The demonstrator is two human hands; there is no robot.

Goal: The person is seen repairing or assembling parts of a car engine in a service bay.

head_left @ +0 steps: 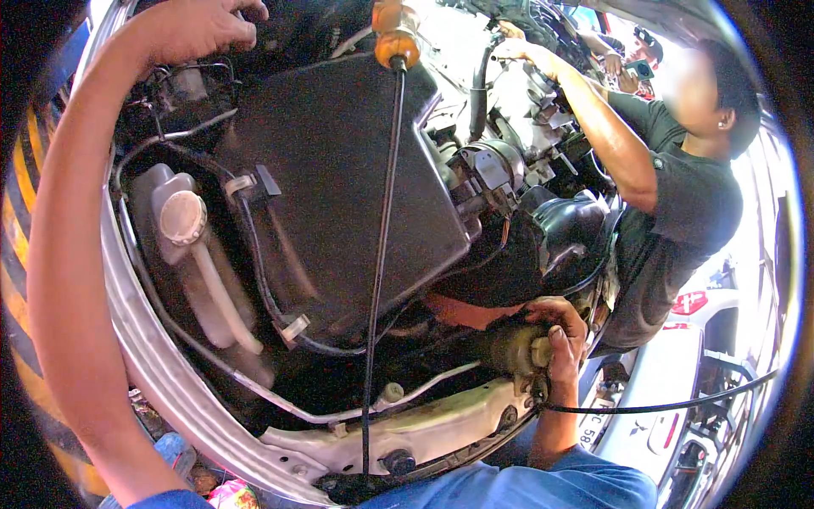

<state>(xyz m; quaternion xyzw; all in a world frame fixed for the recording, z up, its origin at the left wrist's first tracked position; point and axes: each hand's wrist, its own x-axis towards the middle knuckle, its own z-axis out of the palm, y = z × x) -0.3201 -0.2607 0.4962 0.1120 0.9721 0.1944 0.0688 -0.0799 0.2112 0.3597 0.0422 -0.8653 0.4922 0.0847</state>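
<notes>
Head view: the right grip [570, 335] curls partway, thumb raised, just beside a yellowish cap [540, 351] above the right end of the front rail [441, 431]; whether it has hold of anything, I cannot tell. Deep shadow swallows much of what lies around the cap. The left grip [195, 32], fingers loosely bent, is trimmed by the upper edge, so its hold cannot be told either. Between the hands lies a black box [322, 187], crossed by a cord [381, 254] from an orange fitting [396, 38], also cut off above. Leftward, a tank [193, 288] fades into darkness. Across the engine [500, 110], glare blurs a co-worker's hands [515, 49].
</notes>
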